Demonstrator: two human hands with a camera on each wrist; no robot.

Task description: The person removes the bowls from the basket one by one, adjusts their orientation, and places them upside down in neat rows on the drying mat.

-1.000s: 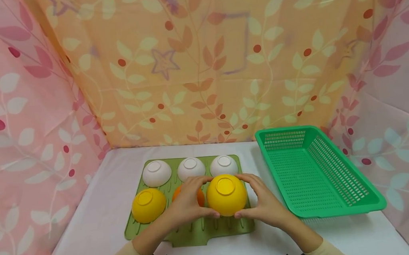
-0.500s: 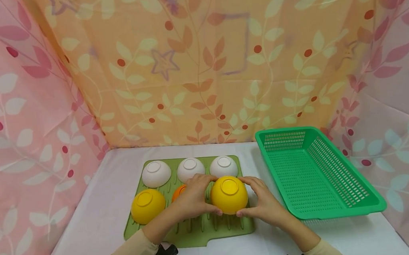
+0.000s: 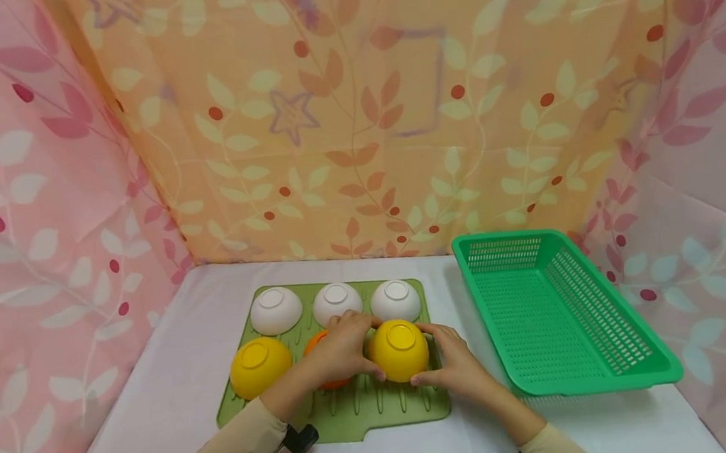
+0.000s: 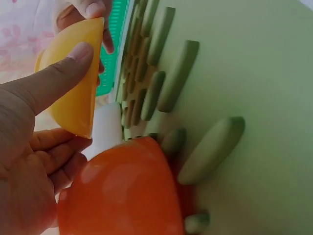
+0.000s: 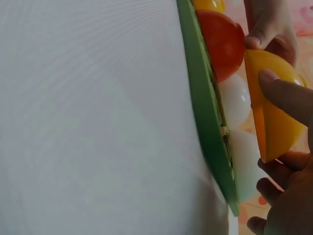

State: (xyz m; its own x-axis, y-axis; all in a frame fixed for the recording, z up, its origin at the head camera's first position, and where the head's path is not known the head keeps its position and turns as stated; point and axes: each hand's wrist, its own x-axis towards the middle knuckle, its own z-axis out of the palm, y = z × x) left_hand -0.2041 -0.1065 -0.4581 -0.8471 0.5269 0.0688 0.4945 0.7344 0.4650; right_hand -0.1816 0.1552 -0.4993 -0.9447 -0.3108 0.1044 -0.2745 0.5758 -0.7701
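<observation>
In the head view an upside-down yellow bowl (image 3: 399,354) is held above the green drying mat (image 3: 340,422), near its right front. My left hand (image 3: 342,352) grips its left side, and my right hand (image 3: 452,365) grips its right side, thumbs toward me. The left wrist view shows a gap between this bowl (image 4: 73,83) and the mat's ridges. An orange bowl (image 4: 122,191) sits upside down on the mat, partly hidden by my left hand in the head view. At the mat's left front rests another upside-down yellow bowl (image 3: 261,369).
Three white bowls, left (image 3: 276,311), middle (image 3: 337,304) and right (image 3: 395,302), lie upside down along the mat's back row. A green plastic basket (image 3: 494,316) stands on the white-covered table (image 3: 175,355) to the right. Patterned cloth (image 3: 329,115) encloses the back and sides.
The held yellow bowl has come down closer to the mat, looking smaller in the head view. It shifted slightly right, then back left. Both hands have kept hold of it.
</observation>
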